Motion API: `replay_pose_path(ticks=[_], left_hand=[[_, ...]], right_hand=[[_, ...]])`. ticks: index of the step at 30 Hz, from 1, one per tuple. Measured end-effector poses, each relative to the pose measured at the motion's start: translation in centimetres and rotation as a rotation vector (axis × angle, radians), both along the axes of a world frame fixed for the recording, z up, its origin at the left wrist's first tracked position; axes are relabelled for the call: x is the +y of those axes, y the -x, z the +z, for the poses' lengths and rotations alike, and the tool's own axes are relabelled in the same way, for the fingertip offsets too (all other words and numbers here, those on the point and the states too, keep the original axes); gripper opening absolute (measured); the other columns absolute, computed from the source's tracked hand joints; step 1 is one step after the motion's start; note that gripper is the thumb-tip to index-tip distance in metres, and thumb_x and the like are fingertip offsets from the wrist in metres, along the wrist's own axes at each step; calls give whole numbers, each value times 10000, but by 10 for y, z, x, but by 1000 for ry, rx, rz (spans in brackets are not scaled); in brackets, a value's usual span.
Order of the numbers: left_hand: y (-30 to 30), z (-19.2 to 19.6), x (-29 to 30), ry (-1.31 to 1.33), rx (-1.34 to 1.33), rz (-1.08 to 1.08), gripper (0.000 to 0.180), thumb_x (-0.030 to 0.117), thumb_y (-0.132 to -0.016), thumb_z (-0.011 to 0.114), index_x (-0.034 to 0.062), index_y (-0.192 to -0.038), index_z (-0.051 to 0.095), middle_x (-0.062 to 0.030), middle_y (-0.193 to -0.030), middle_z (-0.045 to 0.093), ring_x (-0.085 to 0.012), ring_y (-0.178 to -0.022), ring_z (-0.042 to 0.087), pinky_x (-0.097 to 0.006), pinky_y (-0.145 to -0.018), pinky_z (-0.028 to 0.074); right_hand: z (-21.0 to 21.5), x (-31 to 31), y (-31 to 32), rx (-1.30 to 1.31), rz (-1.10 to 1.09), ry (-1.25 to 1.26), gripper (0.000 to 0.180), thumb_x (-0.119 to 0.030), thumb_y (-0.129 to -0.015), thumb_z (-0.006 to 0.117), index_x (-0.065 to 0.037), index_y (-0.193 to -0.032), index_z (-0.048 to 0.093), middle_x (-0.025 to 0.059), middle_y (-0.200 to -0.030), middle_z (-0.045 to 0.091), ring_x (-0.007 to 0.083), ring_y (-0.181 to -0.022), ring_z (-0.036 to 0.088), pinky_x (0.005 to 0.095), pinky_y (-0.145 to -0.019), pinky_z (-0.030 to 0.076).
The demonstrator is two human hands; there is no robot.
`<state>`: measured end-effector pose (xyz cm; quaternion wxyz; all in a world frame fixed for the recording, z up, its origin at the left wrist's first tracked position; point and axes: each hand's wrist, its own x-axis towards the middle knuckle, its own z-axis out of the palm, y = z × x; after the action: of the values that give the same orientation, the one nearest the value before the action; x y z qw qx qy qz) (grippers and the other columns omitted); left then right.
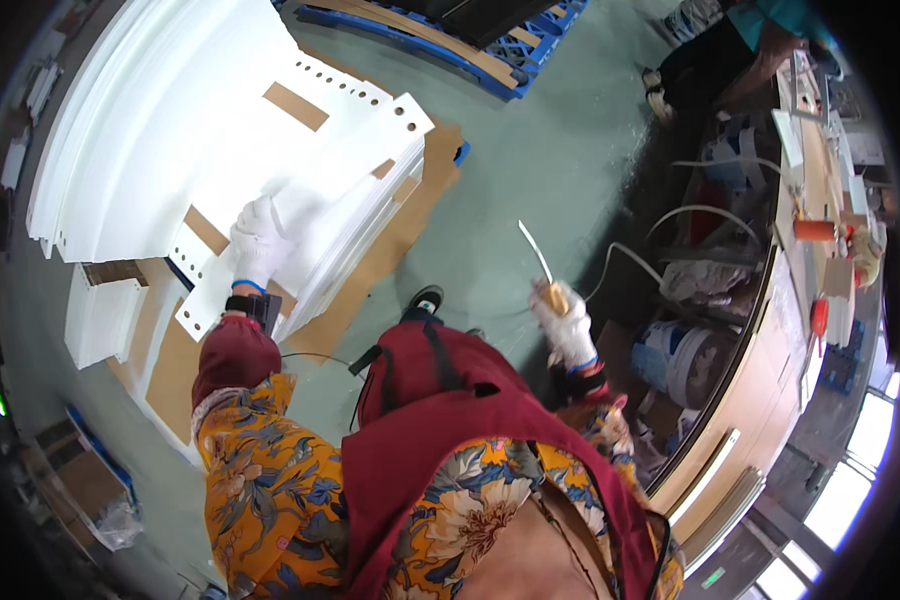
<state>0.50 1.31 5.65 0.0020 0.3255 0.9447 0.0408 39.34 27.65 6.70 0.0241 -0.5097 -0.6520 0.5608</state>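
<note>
My left hand (260, 238), in a white glove, lies with its fingers outstretched on the topmost of several white panels (150, 150). Glare on the panel blurs its fingertips. These panels have rows of holes along their edges and form a tall stack to my left. In my right hand (568, 328), also gloved, is a knife (535, 250) with a long, thin, slightly curved blade and a yellowish handle. My fingers wrap round the handle, and the blade points up and away over the floor, apart from the panels.
Brown cardboard (425, 215) sticks out under the panel stack. A blue pallet (520, 75) with dark goods is ahead. On my right runs a long workbench (740, 370), with buckets (675, 360) beneath it. Another person (710, 60) stands at the far right.
</note>
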Motion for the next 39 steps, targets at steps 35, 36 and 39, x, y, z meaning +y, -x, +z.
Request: replay_pose_path(ticks=[35,36,39], left_hand=[[-232,72,-61,374,-680,-263,731,211,-568,792,50,-1215,491,-181,-1056,630,-326,-991,635,-380,-859,505],[-236,76,-56,342,-689,-321,715,215,-581,796,48,-1206,493,-174,-1041,643,-318,-978,646,-369,-853,512],[-240,65,-55,196,-693,-328,639,171,-571,785,44,-1138,522,-167,-1007,643,-317,-949,646,-370,-842,510]], right_hand=[[30,22,-220,79,558,-54,268,-169,-768,728,-60,-1008,682,-1,-781,671,104,-675,604,274,-638,516],[34,18,-227,114,676,-82,269,-181,-773,727,-70,-1012,676,-17,-749,655,102,-649,590,278,-609,512],[51,12,-230,-17,314,182,270,-180,-770,736,-69,-1010,683,10,-767,672,113,-690,606,289,-677,530]])
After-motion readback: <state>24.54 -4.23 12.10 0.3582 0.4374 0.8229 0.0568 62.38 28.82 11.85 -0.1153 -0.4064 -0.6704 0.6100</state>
